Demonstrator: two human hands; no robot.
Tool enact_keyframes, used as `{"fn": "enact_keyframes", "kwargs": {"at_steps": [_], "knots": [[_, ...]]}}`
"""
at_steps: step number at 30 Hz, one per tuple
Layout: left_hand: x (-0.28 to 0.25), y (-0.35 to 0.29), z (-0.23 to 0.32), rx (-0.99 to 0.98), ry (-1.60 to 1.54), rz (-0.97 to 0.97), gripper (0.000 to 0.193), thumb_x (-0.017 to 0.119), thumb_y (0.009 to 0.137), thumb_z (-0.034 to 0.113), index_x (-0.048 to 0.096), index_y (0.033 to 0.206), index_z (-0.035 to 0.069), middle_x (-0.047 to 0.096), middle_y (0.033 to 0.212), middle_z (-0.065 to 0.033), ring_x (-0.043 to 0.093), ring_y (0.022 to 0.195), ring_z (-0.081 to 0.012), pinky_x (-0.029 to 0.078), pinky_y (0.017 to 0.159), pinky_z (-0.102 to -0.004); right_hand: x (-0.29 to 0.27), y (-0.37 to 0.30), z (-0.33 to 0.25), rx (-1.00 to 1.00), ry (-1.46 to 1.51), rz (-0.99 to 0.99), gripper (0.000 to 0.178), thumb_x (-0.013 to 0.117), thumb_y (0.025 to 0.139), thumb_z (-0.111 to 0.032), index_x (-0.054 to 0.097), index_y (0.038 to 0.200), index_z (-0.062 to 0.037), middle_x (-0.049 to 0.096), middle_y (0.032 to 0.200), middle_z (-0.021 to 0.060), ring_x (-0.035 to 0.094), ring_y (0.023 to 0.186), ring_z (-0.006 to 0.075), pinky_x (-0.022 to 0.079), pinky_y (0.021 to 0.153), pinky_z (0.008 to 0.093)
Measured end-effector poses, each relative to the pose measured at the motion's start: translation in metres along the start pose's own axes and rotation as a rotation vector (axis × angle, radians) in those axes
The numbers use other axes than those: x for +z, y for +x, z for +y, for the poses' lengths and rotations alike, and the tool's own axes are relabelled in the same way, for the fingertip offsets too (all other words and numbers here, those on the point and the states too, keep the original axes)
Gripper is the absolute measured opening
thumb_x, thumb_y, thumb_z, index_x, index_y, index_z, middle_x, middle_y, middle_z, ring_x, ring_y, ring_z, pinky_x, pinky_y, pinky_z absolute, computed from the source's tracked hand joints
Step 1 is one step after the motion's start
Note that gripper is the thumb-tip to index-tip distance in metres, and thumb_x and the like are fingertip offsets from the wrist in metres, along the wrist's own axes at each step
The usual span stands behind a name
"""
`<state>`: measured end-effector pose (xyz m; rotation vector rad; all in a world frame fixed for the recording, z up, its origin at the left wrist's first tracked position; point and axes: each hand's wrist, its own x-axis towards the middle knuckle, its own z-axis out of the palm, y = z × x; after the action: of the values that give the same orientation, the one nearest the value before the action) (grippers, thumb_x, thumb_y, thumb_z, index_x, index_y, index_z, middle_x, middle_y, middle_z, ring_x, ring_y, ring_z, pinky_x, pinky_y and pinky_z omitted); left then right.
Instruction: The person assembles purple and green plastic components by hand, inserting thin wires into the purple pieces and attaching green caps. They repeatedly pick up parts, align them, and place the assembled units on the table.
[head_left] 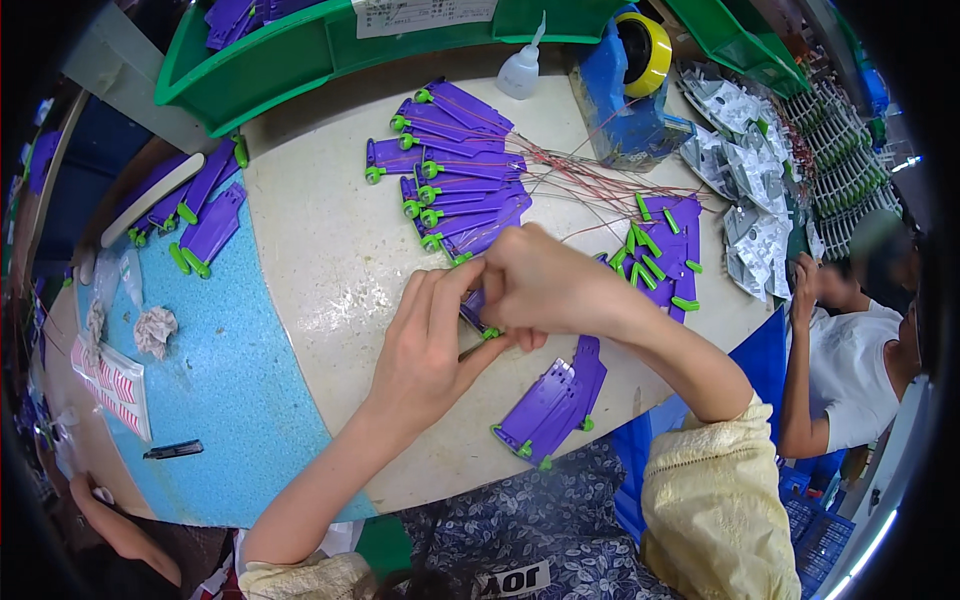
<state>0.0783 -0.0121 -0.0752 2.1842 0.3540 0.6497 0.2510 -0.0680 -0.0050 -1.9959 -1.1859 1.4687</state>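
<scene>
Both hands meet at the middle of the table over a purple plastic part (472,312) with a green end piece. My left hand (420,345) grips its left side between thumb and fingers. From the right, my right hand (540,285) bends over it with curled fingers, closed on the same part; its fingertips are partly hidden. Just beyond lies a row of purple parts with green ends and thin wires (470,165). Loose green pieces (640,255) lie on purple parts to the right. Nearer me sits a small stack of purple parts (553,405).
Green bins (300,65) and a white squeeze bottle (520,72) stand at the back, beside a blue tape dispenser (625,110). Grey-white parts (745,170) are heaped at right. Left are more purple parts (213,225), crumpled paper (155,331) and a black pen (173,450). A co-worker (850,350) sits right.
</scene>
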Motion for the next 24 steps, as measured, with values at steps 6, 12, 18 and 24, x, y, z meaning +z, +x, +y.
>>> {"fn": "enact_keyframes", "kwargs": {"at_steps": [6, 12, 18, 24], "knots": [[-0.010, 0.011, 0.004, 0.072, 0.139, 0.118, 0.055, 0.084, 0.070, 0.003, 0.056, 0.117, -0.003, 0.059, 0.104, -0.0166, 0.058, 0.090, -0.0355, 0.049, 0.079, -0.0449, -0.005, -0.009, 0.015, -0.355, -0.211, 0.604, 0.004, 0.069, 0.077, 0.001, 0.070, 0.080, 0.0036, 0.066, 0.062, 0.0162, 0.069, 0.059, 0.0313, 0.056, 0.063, 0.0415], [0.000, -0.047, 0.060, 0.135, -0.021, -0.113, 0.034, 0.080, 0.073, 0.010, 0.068, 0.104, 0.001, 0.060, 0.099, -0.0126, 0.055, 0.087, -0.0291, 0.046, 0.076, -0.0432, -0.041, 0.034, 0.048, -0.614, -0.577, 0.898, 0.008, 0.072, 0.079, 0.001, 0.066, 0.084, 0.0001, 0.065, 0.099, 0.0138, 0.057, 0.091, 0.0312, 0.047, 0.080, 0.0413], [0.001, -0.045, 0.035, 0.104, 0.172, -0.053, 0.034, 0.077, 0.077, 0.010, 0.071, 0.110, 0.002, 0.061, 0.108, -0.0135, 0.057, 0.093, -0.0285, 0.051, 0.078, -0.0382, -0.046, -0.041, -0.010, -1.015, -0.367, 1.204, 0.025, 0.077, 0.078, 0.004, 0.066, 0.099, -0.0033, 0.068, 0.098, 0.0113, 0.064, 0.087, 0.0255, 0.050, 0.078, 0.0369], [-0.003, -0.013, 0.026, -0.001, 0.171, 0.043, 0.046, 0.076, 0.076, 0.003, 0.063, 0.119, -0.003, 0.061, 0.112, -0.0173, 0.060, 0.098, -0.0333, 0.052, 0.082, -0.0396, 0.019, -0.068, 0.005, -0.603, -0.568, 0.694, 0.012, 0.072, 0.082, -0.003, 0.062, 0.086, 0.0003, 0.059, 0.083, 0.0140, 0.063, 0.066, 0.0331, 0.050, 0.058, 0.0400]]}}
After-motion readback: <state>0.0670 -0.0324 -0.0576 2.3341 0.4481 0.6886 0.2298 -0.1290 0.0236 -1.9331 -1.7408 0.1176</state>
